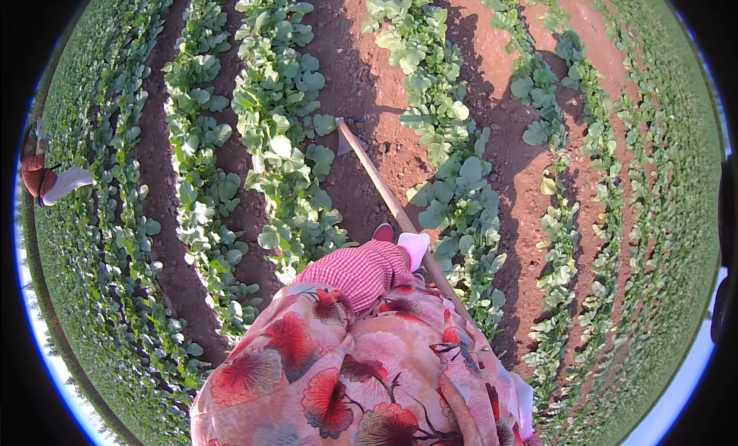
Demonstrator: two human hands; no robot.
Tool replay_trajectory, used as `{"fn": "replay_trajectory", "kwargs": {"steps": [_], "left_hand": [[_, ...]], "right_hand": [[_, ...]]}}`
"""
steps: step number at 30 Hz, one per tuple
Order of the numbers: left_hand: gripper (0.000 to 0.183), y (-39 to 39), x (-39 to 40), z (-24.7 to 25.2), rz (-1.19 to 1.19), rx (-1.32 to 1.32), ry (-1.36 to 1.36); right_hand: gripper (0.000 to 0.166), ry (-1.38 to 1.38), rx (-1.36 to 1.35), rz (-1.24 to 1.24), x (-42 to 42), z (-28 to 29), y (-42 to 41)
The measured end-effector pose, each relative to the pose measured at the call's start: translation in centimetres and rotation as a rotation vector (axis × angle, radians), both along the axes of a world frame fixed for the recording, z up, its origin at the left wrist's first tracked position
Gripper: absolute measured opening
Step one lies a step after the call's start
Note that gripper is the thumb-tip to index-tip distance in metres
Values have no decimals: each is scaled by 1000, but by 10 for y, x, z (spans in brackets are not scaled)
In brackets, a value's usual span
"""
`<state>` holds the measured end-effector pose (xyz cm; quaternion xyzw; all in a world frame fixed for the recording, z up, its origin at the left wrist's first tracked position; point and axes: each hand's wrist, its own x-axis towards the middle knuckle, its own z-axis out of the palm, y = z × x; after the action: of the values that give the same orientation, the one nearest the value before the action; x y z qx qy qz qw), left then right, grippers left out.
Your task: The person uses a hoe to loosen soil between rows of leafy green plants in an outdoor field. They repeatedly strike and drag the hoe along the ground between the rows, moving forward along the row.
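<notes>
My left hand (414,250), in a pale pink and white glove below a red-checked sleeve, is closed around the wooden handle (380,186) of a hoe. The handle slants from the upper left down to the right, where the floral garment over my body hides its lower end. Its metal blade (344,143) is at the far end, over the soil beside a leafy crop row (282,146). At the lower right, a pale glove, seemingly my right hand (523,403), shows past the garment's edge; its fingers and anything in them are hidden.
Rows of broad-leaved green plants run on both sides, with reddish-brown soil furrows (369,71) between them. Another crop row (461,186) stands close to the right of the handle. A dark red shoe (383,232) shows beside my sleeve. Another person (43,178) is bent among plants far left.
</notes>
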<state>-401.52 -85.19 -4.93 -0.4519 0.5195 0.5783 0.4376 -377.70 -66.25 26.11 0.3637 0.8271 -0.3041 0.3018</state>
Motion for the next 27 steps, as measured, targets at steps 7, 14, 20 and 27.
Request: {"fn": "replay_trajectory", "kwargs": {"steps": [7,14,20,27], "left_hand": [[13,-29,-93,44,158,-24,131],[26,-43,-110,84,132,245,324],[44,-58,-96,140,-126,507,370],[43,-73,-161,149,-149,527,363]], "right_hand": [[41,70,-21,110,-63,-18,-34],[45,300,-131,335,-175,-59,-72],[40,463,-69,419,-264,-90,-105],[36,521,-133,311,-317,-63,-89]]}}
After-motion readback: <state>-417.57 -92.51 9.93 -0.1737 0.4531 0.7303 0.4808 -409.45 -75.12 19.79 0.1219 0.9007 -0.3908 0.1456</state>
